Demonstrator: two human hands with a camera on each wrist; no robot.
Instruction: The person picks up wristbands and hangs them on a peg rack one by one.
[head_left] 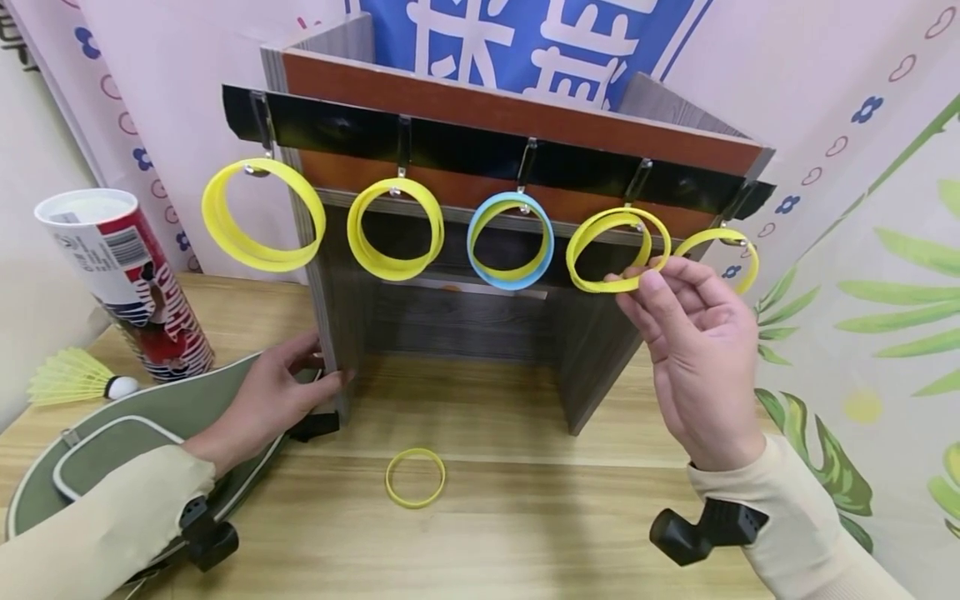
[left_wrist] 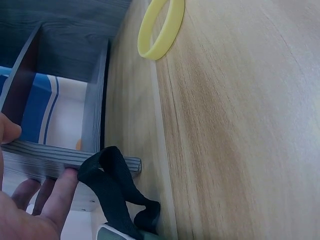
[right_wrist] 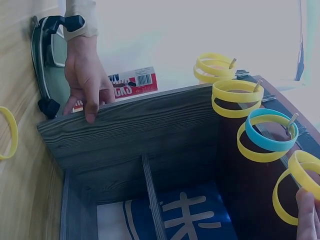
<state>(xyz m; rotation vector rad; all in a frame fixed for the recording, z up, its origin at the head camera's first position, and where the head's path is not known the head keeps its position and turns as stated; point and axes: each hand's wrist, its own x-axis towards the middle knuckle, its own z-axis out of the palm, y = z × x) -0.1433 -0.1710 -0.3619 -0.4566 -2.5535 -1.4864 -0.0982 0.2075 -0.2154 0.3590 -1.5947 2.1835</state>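
My right hand (head_left: 701,358) pinches the lower edge of a yellow silicone wristband (head_left: 607,287) between thumb and fingers. That band hangs at the fourth metal hook (head_left: 639,179) of a black strip, where another yellow band also hangs. With my left hand (head_left: 277,396) I grip the left side panel (left_wrist: 55,154) of a grey wooden shelf unit, thumb inside and fingers outside. A blue wristband (head_left: 550,242) hangs with a yellow one on the middle hook. More yellow bands (head_left: 318,217) hang on the two left hooks and a yellow band (head_left: 754,262) on the rightmost.
A loose yellow wristband (head_left: 390,487) lies on the wooden table (head_left: 480,542) before the unit. At the left are a green racket bag (head_left: 45,492) with a black strap (left_wrist: 107,187), a red and white tube (head_left: 161,292) and a yellow shuttlecock (head_left: 71,379).
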